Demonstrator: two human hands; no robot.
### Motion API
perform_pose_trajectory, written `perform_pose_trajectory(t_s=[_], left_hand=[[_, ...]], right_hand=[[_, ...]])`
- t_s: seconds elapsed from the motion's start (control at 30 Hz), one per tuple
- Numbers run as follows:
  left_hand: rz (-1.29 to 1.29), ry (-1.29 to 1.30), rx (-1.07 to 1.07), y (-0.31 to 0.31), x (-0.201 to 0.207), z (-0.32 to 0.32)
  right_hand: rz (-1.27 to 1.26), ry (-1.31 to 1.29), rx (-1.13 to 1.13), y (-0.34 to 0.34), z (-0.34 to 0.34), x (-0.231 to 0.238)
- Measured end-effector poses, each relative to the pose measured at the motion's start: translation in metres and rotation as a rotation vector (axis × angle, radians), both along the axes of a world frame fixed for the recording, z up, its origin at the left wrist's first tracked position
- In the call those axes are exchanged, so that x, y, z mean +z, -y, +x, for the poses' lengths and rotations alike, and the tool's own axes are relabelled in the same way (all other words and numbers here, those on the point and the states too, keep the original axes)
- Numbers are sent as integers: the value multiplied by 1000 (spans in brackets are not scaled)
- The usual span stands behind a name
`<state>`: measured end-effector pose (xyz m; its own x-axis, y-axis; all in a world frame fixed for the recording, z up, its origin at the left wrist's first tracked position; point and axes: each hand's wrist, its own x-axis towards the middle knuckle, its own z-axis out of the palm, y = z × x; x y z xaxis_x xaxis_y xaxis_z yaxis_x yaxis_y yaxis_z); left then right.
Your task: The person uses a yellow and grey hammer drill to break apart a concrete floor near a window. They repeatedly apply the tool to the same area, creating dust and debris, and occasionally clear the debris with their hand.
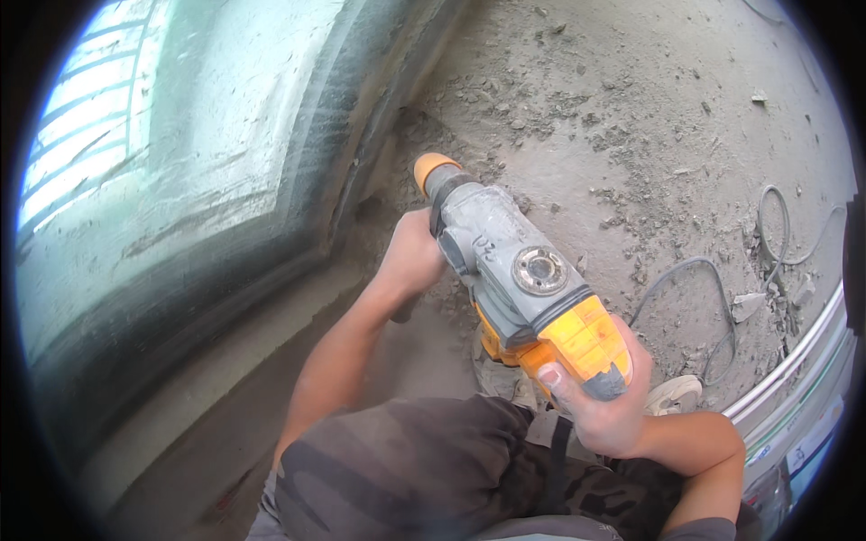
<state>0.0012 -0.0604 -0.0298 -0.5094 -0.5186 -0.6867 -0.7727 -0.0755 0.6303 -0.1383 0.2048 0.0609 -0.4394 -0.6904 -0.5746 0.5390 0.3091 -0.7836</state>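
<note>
A rotary hammer (pixel 492 239) with a grey body and yellow rear housing slants across the middle of the view, its orange-collared nose pointing up and left. Near that nose, my left hand (pixel 415 252) is closed around the side handle, whose lower end shows beneath the fist. My right hand (pixel 606 401) wraps the rear handle, thumb on the near side and fingers mostly hidden behind it. Whether a bit is fitted cannot be seen past the collar. Broken mortar and dust lie by the nose, along the foot of a framed panel.
On the left stands a large pale, dusty panel (pixel 216 117) with a dark frame. Rubble (pixel 613 117) is strewn over the grey floor. A grey cable (pixel 695 261) loops on the right, close to long white pipes (pixel 785 365). My shoe (pixel 675 395) shows behind the right hand.
</note>
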Motion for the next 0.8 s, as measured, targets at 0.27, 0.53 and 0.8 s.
perform_pose_trajectory(t_s=[0.27, 0.53, 0.8], left_hand=[[-161, 24, -57, -15, 20, -17], [-124, 41, -44, -22, 31, -21], [-48, 11, 27, 21, -14, -2]], right_hand=[[107, 18, 16, -22, -12, 0], [43, 34, 42, -20, -25, 26], [-33, -142, -10, 30, 24, 1]])
